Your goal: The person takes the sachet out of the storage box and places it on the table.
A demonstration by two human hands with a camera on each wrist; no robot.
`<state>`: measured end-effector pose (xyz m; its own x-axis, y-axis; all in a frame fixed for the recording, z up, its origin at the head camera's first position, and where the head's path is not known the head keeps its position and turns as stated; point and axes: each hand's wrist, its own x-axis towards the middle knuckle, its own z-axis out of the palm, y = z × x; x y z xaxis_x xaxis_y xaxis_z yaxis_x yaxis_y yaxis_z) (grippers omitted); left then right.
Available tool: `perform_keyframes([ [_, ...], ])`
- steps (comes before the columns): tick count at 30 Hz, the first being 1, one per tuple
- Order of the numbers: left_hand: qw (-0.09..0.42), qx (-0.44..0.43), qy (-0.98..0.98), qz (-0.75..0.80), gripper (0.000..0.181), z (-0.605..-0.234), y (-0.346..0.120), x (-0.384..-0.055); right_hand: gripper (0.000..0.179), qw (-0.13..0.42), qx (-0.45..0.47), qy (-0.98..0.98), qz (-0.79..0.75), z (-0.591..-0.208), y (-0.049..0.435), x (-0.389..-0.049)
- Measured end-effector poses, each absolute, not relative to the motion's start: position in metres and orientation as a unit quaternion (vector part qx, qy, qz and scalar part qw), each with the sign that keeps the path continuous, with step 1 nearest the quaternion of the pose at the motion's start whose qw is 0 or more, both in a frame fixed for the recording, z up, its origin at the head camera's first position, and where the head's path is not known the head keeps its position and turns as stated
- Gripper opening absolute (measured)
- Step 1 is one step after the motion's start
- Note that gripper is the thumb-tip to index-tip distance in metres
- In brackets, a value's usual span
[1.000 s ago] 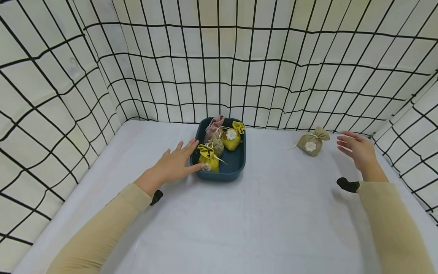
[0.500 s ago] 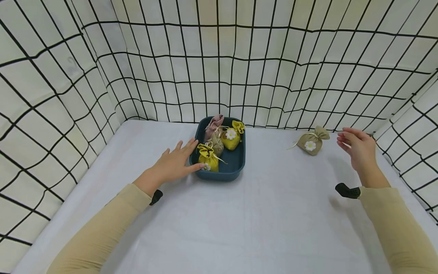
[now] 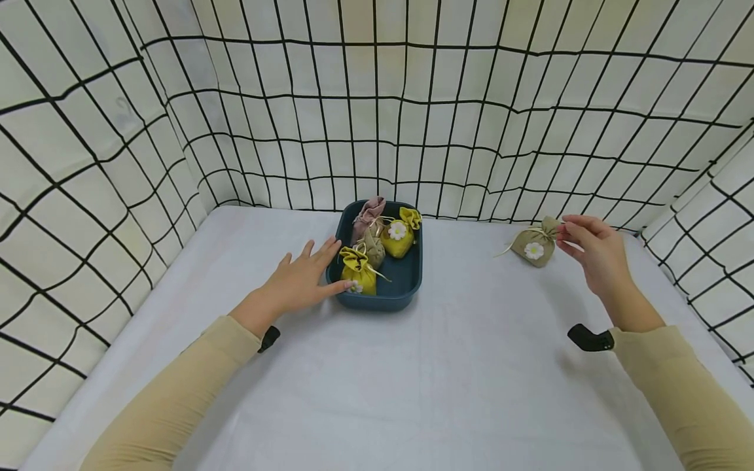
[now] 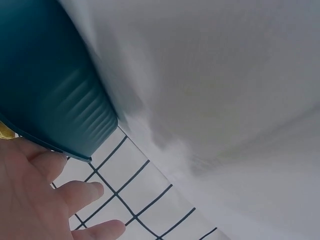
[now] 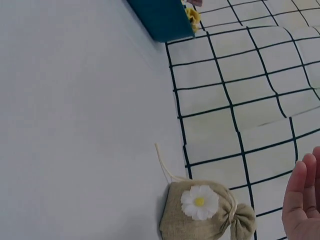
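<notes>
A beige drawstring pouch (image 3: 533, 248) with a white flower lies on the white tabletop at the right. My right hand (image 3: 601, 261) is at its gathered top, fingers slightly bent; in the right wrist view a gap shows between the fingers and the pouch (image 5: 192, 212). My left hand (image 3: 300, 280) spreads over the left side of a dark blue bin (image 3: 406, 278), touching its rim, thumb by the front yellow pouch (image 3: 362, 281). The bin also holds a second yellow pouch (image 3: 397, 245), a mauve pouch (image 3: 370, 216) and a beige pouch (image 3: 373, 250).
Black grid panels (image 3: 377, 118) over white backing enclose the table (image 3: 448, 366) at the back and both sides. The bin stands near the back panel. A black wrist device (image 3: 591, 339) sticks out below my right sleeve.
My right hand has moved left to the neck of the beige pouch, its fingers drawing closer together. The left hand, bin and pouches have stayed in place.
</notes>
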<state>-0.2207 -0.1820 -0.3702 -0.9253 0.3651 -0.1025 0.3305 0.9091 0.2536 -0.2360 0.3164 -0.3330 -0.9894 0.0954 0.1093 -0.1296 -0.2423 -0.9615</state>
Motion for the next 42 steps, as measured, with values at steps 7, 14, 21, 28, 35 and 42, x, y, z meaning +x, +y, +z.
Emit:
perform_keyframes([
  [7, 0.066, 0.180, 0.976, 0.102, 0.097, -0.370, -0.181, -0.220, 0.010, 0.044, 0.051, -0.647, 0.759, -0.330, 0.292, -0.230],
  [14, 0.071, 0.182, 0.974, 0.113, 0.097, -0.370, -0.181, -0.220, 0.009, 0.023, 0.094, -0.655, 0.750, -0.330, 0.267, -0.226],
  [21, 0.083, 0.181, 0.974, 0.110, 0.100, -0.370, -0.183, -0.223, 0.014, -0.007, 0.127, -0.684, 0.719, -0.329, 0.241, -0.229],
  [28, 0.090, 0.178, 0.973, 0.119, 0.103, -0.370, -0.184, -0.223, 0.013, -0.047, 0.128, -0.702, 0.699, -0.333, 0.214, -0.231],
  [35, 0.081, 0.185, 0.973, 0.111, 0.103, -0.369, -0.184, -0.222, 0.023, -0.069, 0.174, -0.735, 0.652, -0.341, 0.191, -0.231],
  [42, 0.061, 0.194, 0.974, 0.097, 0.102, -0.373, -0.186, -0.223, 0.034, -0.097, 0.201, -0.740, 0.634, -0.348, 0.166, -0.225],
])
